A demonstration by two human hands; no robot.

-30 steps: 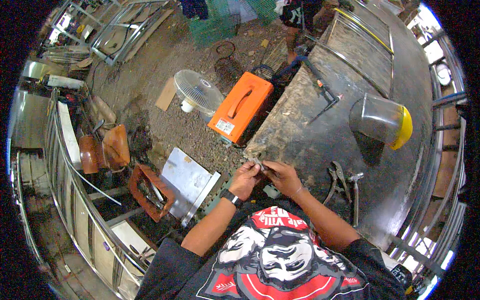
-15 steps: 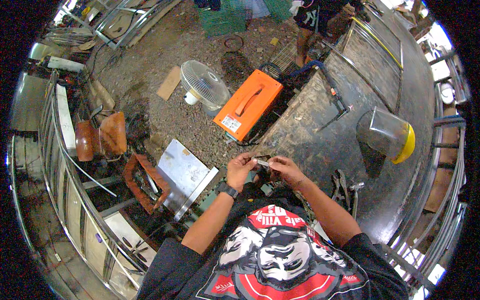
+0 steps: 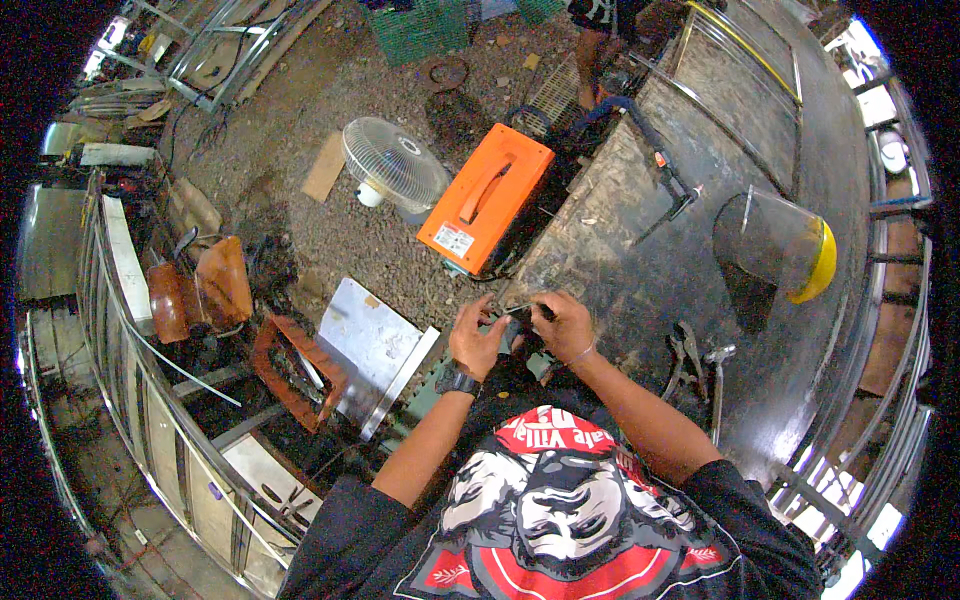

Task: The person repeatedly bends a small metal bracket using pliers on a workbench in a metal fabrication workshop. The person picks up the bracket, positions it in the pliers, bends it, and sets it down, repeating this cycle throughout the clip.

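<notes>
Curled tighter than half a second ago, the right hand (image 3: 566, 328) has its fingers drawn in, while the left hand (image 3: 478, 340) is cupped partly open. Between them, near the corner of the dark table (image 3: 625, 262), the small pale piece (image 3: 515, 313) is now mostly hidden, so whether either hand grips it cannot be told; an orange box (image 3: 484, 205) stands beyond.

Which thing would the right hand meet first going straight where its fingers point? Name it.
Most likely the left hand, opposite the right hand; depth and anything small between them are hard to make out.
</notes>
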